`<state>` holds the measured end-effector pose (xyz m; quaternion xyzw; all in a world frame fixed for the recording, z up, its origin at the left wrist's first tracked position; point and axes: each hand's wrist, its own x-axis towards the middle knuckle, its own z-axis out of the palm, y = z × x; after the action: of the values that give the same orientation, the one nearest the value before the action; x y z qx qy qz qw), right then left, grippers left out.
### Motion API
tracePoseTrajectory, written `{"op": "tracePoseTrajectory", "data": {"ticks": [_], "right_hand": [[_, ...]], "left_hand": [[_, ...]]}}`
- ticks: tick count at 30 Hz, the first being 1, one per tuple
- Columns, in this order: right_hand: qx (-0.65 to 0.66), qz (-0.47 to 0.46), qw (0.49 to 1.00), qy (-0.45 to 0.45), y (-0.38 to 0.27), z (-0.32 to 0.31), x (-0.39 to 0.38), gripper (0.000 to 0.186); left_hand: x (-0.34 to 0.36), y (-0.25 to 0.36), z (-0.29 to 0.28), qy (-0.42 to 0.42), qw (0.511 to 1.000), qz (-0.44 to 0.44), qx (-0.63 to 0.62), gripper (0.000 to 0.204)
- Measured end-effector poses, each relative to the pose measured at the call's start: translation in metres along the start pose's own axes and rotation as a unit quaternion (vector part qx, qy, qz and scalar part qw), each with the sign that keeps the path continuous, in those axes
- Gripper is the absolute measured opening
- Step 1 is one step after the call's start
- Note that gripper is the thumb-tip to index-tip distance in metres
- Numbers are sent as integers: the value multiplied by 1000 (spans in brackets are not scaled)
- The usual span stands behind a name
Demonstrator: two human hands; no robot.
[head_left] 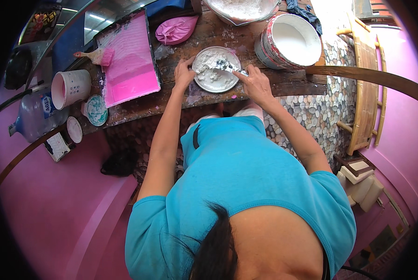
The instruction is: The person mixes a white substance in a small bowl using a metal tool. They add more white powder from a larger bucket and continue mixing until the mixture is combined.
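A round white plate (224,87) stands at the near edge of the wooden table, with a heap of white powder or paste (206,63) on it. My left hand (184,74) grips the plate's left rim, fingers closed on the edge. In my right hand (256,84) is a small metal spoon-like tool (225,65), its front end in the white stuff and smeared with it. The tool's exact shape is partly hidden by the powder and my fingers.
Left of the plate lie a pink paint tray (129,56), a paintbrush (99,57) on its rim, a white tub (71,88) and a clear bottle (36,114). A pink bag (176,30), a powder basin (241,21) and a paint bucket (265,51) stand behind and right.
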<state>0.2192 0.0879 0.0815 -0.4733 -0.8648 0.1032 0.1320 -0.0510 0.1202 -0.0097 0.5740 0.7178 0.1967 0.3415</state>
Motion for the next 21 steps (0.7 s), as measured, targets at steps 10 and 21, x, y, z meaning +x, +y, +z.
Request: {"op": "tracePoseTrajectory", "data": {"ticks": [10, 21], "right_hand": [[119, 114, 975, -151, -11, -1, -23, 40], [51, 78, 989, -115, -17, 11, 21, 35]], "left_hand": [[-6, 6, 1, 35, 999, -23, 13, 50], [-6, 12, 0, 35, 999, -18, 18, 48]]}}
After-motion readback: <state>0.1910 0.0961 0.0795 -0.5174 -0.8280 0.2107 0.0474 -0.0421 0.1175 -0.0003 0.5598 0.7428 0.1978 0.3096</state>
